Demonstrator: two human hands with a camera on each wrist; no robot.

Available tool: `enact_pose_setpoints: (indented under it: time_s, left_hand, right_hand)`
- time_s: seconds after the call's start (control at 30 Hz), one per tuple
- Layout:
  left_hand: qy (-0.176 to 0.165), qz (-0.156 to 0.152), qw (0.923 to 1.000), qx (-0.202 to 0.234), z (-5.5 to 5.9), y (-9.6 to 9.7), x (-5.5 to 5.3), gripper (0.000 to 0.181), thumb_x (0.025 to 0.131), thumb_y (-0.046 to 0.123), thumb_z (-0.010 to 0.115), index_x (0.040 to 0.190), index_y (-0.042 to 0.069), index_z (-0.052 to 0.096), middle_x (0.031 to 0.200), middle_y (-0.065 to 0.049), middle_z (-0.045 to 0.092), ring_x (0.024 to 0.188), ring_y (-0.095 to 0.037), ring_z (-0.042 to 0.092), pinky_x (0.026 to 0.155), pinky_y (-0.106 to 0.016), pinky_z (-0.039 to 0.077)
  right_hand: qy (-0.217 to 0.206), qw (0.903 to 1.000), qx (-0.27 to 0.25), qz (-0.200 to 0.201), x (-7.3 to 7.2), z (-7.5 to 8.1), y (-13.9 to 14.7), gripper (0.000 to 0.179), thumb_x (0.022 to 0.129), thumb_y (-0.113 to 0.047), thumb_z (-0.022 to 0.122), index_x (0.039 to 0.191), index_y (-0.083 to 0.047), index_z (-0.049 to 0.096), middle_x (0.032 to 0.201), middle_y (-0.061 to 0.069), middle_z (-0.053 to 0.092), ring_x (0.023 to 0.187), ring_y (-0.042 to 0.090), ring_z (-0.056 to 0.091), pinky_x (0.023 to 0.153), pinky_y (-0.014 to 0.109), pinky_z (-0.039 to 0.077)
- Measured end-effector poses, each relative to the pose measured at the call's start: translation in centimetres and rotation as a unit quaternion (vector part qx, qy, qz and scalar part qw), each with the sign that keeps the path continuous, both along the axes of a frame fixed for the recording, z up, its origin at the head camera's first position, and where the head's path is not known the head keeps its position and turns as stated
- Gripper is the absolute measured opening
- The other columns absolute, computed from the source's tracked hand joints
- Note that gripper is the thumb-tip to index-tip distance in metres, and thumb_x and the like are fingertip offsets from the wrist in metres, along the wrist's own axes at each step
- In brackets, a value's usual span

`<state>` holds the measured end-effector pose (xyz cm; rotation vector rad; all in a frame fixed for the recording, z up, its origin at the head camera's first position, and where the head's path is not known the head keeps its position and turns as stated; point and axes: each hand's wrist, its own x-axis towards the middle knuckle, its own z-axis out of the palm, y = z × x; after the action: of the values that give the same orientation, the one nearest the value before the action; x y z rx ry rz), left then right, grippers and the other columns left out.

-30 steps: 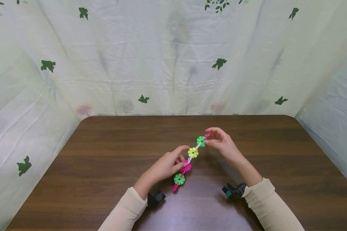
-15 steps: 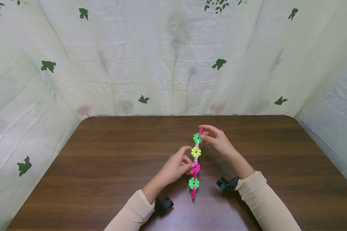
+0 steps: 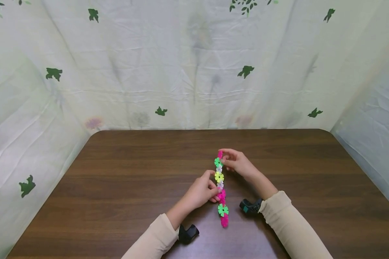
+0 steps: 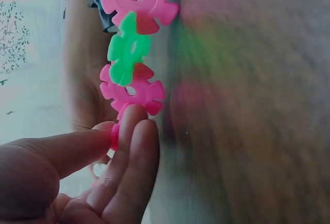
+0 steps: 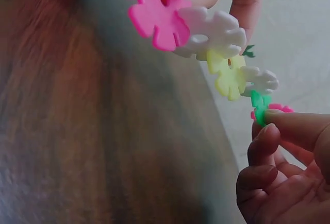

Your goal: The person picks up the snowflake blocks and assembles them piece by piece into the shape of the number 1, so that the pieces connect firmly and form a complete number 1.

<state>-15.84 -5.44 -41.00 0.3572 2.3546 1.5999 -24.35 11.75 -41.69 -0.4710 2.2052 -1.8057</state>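
Observation:
A chain of notched plastic snowflake discs runs nearly straight away from the person in the head view. Pink, green, white and yellow discs are slotted together, the yellow disc (image 3: 219,177) near its middle. My left hand (image 3: 201,191) pinches a pink disc in the nearer half between thumb and fingers. At the far end my right hand (image 3: 239,164) pinches the green disc (image 5: 260,105), its index finger reaching the pink end disc (image 3: 220,154). Nearest the person, another green disc (image 3: 223,210) and a pink end disc (image 4: 140,0) extend freely beyond the left hand.
Beneath the hands is a brown wood-grain table (image 3: 133,172) with rounded far corners. A pale curtain (image 3: 181,72) with leaf and bird prints hangs behind it and along the sides. Black wrist cameras (image 3: 188,233) jut inward below both wrists.
The chain has swung from a slant to nearly straight away from the person, then come slightly nearer. My left hand has shifted right, my right hand left. Both hands keep their pinch.

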Motion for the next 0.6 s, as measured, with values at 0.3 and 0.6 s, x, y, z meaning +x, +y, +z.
enact_pose_setpoints:
  time_s: [0.3,0.6]
  left_hand:
    - [0.0,-0.015,0.999,-0.042,-0.24,0.28,-0.32,0.053,0.08,0.001,0.065,0.124,-0.007,0.035,0.063,-0.003,0.059,0.05,-0.015,0.058,0.047,-0.027,0.049]
    - [0.016,-0.028,0.9949,-0.095,0.21,0.4,-0.31,0.055,0.082,0.006,0.064,0.126,-0.009,0.035,0.063,-0.001,0.058,0.05,-0.014,0.057,0.047,-0.024,0.046]
  right_hand:
    - [-0.018,0.9975,0.066,0.014,0.1,0.09,-0.01,0.04,0.087,-0.005,0.057,0.125,0.002,0.047,0.076,0.007,0.053,0.051,0.014,0.042,0.043,0.024,0.034]
    - [-0.009,0.9936,0.112,0.013,-0.36,-0.46,0.3,0.036,0.086,-0.003,0.057,0.121,0.001,0.05,0.074,0.006,0.051,0.045,0.012,0.039,0.042,0.023,0.034]
